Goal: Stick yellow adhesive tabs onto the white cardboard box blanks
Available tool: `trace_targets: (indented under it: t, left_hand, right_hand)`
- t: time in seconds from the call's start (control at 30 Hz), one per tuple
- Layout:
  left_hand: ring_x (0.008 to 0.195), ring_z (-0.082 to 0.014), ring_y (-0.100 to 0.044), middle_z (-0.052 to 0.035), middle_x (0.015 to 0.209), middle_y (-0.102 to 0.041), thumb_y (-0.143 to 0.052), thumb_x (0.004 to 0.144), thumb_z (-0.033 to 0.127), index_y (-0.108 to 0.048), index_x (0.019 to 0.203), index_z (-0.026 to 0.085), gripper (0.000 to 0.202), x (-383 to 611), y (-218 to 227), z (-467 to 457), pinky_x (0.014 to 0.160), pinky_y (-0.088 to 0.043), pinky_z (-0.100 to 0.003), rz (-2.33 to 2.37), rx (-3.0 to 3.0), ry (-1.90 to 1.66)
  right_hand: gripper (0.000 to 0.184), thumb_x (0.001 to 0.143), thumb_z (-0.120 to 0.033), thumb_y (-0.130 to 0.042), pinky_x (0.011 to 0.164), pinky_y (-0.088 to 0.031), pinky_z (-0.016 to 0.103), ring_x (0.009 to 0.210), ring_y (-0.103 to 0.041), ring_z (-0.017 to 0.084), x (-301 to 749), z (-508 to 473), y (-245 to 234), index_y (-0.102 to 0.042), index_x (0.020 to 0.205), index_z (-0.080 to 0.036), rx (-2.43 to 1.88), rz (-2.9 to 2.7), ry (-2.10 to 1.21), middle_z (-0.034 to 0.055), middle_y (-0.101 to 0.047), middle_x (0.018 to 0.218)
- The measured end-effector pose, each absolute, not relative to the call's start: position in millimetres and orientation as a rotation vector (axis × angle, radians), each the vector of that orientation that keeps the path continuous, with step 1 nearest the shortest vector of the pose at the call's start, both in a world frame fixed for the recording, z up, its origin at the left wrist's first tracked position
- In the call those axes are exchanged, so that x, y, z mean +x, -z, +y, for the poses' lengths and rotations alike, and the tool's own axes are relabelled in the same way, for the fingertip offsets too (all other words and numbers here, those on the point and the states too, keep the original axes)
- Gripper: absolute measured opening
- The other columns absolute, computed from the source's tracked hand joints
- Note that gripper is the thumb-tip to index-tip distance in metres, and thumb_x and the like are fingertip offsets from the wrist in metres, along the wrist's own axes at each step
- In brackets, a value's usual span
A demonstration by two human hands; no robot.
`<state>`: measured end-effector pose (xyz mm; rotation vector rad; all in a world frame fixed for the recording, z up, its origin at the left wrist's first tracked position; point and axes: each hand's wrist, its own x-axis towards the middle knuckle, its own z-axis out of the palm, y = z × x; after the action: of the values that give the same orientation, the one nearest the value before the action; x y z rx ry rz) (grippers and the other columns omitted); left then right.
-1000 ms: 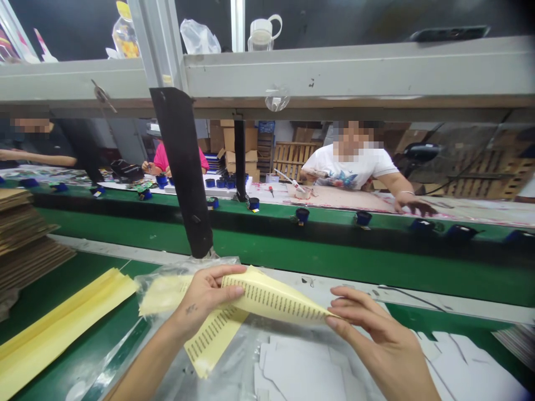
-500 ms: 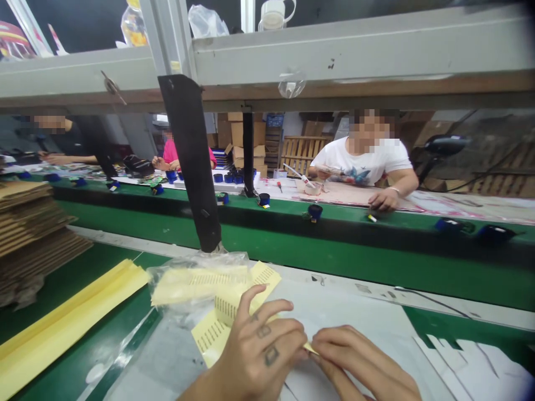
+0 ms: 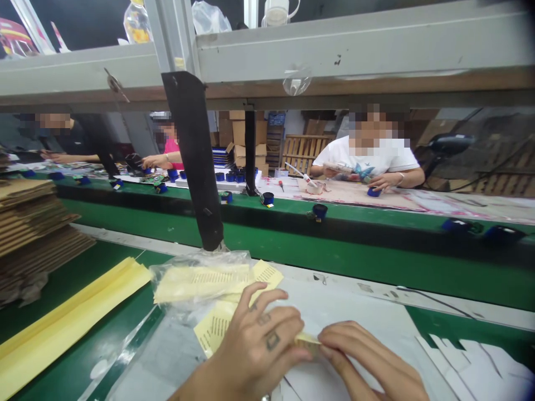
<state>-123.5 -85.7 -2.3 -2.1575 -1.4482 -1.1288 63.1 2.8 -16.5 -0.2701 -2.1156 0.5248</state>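
My left hand [image 3: 254, 348] lies over a yellow printed label sheet [image 3: 217, 328], fingers curled, pinching its right end. My right hand [image 3: 368, 362] meets it from the right, fingertips pinched on the same folded yellow edge [image 3: 307, 341]. Both hands work low at the front of the bench over white die-cut cards [image 3: 472, 362]. A clear plastic bag [image 3: 200, 278] with more yellow label sheets lies just beyond my left hand.
A stack of long yellow strips [image 3: 67, 323] lies at the left, brown cardboard sheets [image 3: 33, 234] behind them. A black post [image 3: 196, 161] rises ahead. Across the green conveyor [image 3: 334, 256] with blue caps [image 3: 320, 210], three people work.
The sheet was held up spread between both hands; now it is lowered and folded, and my hands have come together, pinching its end. The head view shifted slightly left.
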Motion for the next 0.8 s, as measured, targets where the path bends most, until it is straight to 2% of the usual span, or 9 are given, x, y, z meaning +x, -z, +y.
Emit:
trace_targets:
  t: [0.07,0.17,0.27,0.4,0.47,0.53,0.63,0.7,0.8]
  left_hand:
    - [0.102,-0.0244,-0.06,-0.0029,0.095,-0.072,-0.068,0.087,0.028,-0.062,0.1,0.016,0.019,-129.0,1.0,-83.8,0.097,-0.036,-0.043,-1.464,-2.126,1.149]
    - [0.09,-0.0199,-0.063,0.0019,0.075,-0.07,-0.065,0.088,0.014,-0.061,0.087,0.017,0.004,-134.0,4.9,-81.4,0.092,-0.038,-0.04,-1.454,-2.087,1.19]
    - [0.082,-0.0181,-0.064,0.0025,0.065,-0.065,-0.061,0.086,0.003,-0.059,0.079,0.015,0.014,-133.8,11.7,-80.1,0.086,-0.041,-0.039,-1.436,-2.049,1.191]
    - [0.085,-0.0205,-0.063,0.0007,0.067,-0.065,-0.061,0.083,0.002,-0.058,0.078,0.014,0.014,-129.6,15.9,-80.8,0.082,-0.043,-0.039,-1.442,-2.045,1.177]
    - [0.086,-0.0208,-0.063,-0.0006,0.069,-0.065,-0.058,0.084,0.0,-0.058,0.079,0.014,0.015,-126.0,15.1,-82.4,0.082,-0.044,-0.039,-1.42,-2.086,1.138]
    - [0.087,-0.0214,-0.062,-0.002,0.072,-0.066,-0.057,0.085,0.003,-0.059,0.082,0.014,0.012,-121.9,12.9,-84.3,0.083,-0.044,-0.04,-1.409,-2.122,1.087]
    - [0.089,-0.0227,-0.062,-0.0039,0.078,-0.068,-0.06,0.088,0.013,-0.061,0.088,0.013,0.001,-117.1,9.0,-86.4,0.084,-0.044,-0.042,-1.428,-2.175,1.044]
    - [0.087,-0.0221,-0.062,-0.0042,0.08,-0.069,-0.058,0.089,0.014,-0.061,0.09,0.013,0.003,-115.5,7.9,-86.7,0.083,-0.045,-0.043,-1.426,-2.196,1.05]
    - [0.081,-0.0187,-0.062,-0.0013,0.073,-0.068,-0.055,0.09,0.008,-0.06,0.083,0.014,0.01,-114.6,9.3,-86.0,0.081,-0.045,-0.04,-1.407,-2.172,1.103]
  right_hand:
    - [0.014,0.087,-0.009,-0.061,0.066,-0.056,0.023,0.075,-0.066,0.016,67.6,6.5,14.7,-0.06,0.093,-0.022,-0.365,-2.103,-0.53,0.0026,-0.068,0.086]
    - [0.01,0.088,-0.013,-0.061,0.065,-0.056,0.022,0.075,-0.066,0.015,69.9,9.1,13.3,-0.06,0.09,-0.023,-0.412,-2.124,-0.54,0.0013,-0.068,0.083]
    - [0.008,0.089,-0.014,-0.059,0.067,-0.057,0.023,0.078,-0.066,0.016,67.1,9.5,13.4,-0.06,0.092,-0.021,-0.362,-2.156,-0.444,0.0032,-0.068,0.084]
    - [0.022,0.084,-0.019,-0.065,0.075,-0.056,0.031,0.088,-0.067,0.021,60.9,9.8,14.1,-0.062,0.106,-0.015,-0.251,-2.169,-0.118,0.0086,-0.07,0.093]
    - [0.02,0.083,-0.016,-0.065,0.076,-0.055,0.033,0.088,-0.067,0.023,59.4,9.6,14.6,-0.064,0.104,-0.015,-0.19,-2.193,-0.025,0.0073,-0.072,0.09]
    - [0.014,0.084,-0.011,-0.062,0.077,-0.054,0.034,0.085,-0.067,0.022,59.8,9.1,15.1,-0.065,0.096,-0.018,-0.171,-2.22,-0.037,0.0044,-0.072,0.085]
    - [0.017,0.084,-0.005,-0.058,0.076,-0.052,0.033,0.082,-0.066,0.019,61.6,8.2,17.0,-0.063,0.092,-0.018,-0.185,-2.227,-0.126,0.0028,-0.07,0.081]
    - [0.017,0.084,-0.003,-0.055,0.074,-0.051,0.033,0.079,-0.064,0.019,60.8,7.0,19.9,-0.062,0.091,-0.018,-0.182,-2.23,-0.168,0.0029,-0.069,0.079]
    - [0.02,0.087,-0.002,-0.048,0.075,-0.047,0.034,0.074,-0.062,0.018,55.9,4.3,25.6,-0.061,0.085,-0.018,-0.194,-2.194,-0.201,0.0027,-0.066,0.074]
